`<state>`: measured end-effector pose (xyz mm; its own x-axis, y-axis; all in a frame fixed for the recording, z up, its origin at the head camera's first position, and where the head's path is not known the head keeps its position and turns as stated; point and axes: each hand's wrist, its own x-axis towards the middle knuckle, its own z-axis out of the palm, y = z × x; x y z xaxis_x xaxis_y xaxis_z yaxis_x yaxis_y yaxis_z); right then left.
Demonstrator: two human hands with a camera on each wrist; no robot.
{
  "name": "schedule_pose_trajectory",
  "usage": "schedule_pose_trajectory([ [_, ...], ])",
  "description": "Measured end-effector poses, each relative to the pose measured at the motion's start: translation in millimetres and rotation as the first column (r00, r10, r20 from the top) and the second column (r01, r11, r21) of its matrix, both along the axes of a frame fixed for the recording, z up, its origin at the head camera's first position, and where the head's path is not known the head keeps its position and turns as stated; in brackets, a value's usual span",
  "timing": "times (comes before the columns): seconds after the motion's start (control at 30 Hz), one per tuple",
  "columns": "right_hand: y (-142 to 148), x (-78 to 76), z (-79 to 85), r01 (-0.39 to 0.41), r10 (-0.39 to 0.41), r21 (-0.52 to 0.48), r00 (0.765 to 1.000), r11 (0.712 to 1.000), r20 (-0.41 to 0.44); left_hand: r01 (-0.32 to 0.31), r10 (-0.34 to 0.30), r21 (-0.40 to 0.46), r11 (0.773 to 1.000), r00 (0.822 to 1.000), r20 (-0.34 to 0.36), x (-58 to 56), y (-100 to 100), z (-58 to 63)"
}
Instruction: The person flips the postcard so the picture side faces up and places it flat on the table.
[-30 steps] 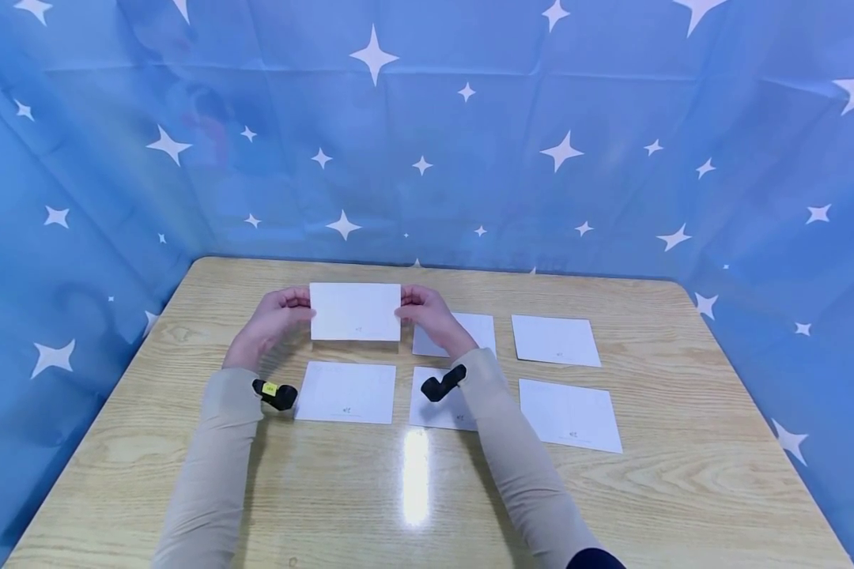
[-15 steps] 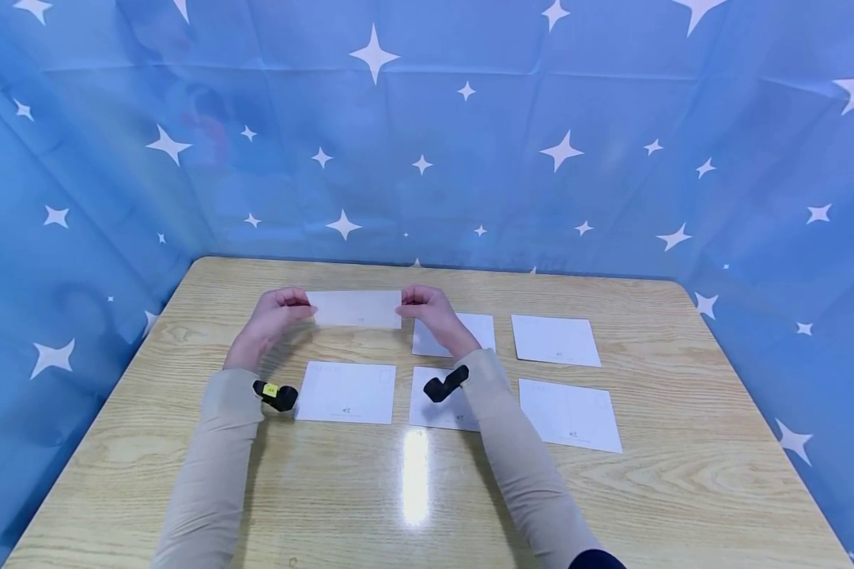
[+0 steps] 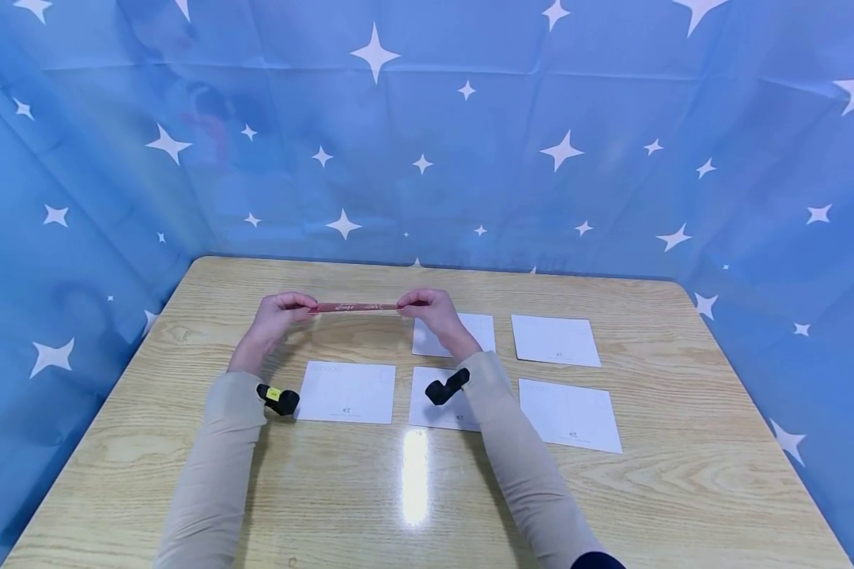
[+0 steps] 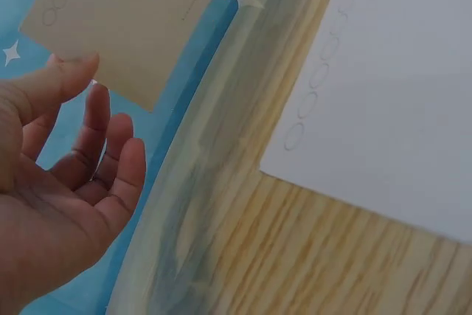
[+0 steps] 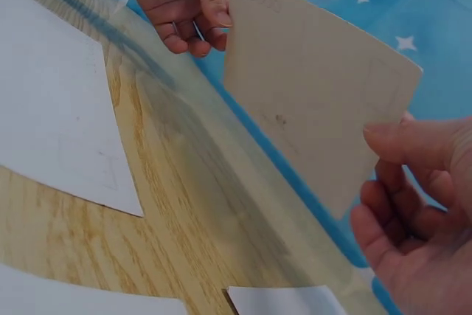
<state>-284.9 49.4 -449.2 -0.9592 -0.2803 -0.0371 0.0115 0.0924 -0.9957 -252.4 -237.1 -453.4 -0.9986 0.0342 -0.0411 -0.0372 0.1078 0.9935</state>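
Card (image 3: 356, 307) | long ax. L-R | nr edge-on, head view

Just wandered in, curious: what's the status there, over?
Left hand and right hand pinching one card by opposite edges. Card aloft. Five white cards lie nearby; nothing visibly in its way.

White glare (image 3: 416, 478) was reflected by the glossy, pale wood-grain tabletop (image 3: 690, 482); both wrist views were dimly exposed.
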Motion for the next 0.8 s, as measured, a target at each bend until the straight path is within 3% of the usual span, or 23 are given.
schedule_pose_trajectory([
  [0.23, -0.7, -0.5, -4.5, 0.034, -0.033, 0.059, 0.999, 0.998, -0.024, -0.029, 0.028, 0.038, 0.999, 1.000, 0.013, 0.7, 0.7, -3.9],
  [0.67, -0.5, -2.3, -12.5, 0.047, -0.036, 0.079, 0.991, 0.996, -0.128, -0.042, 0.051, -0.102, 0.994, 0.995, 0.089, 3.2, 4.9, -3.0],
  [0.8, 0.0, -1.2, -13.9, 0.031, -0.018, 0.086, 0.990, 0.996, -0.140, -0.050, 0.063, -0.109, 0.993, 0.991, 0.119, 2.4, 6.1, -5.8],
])
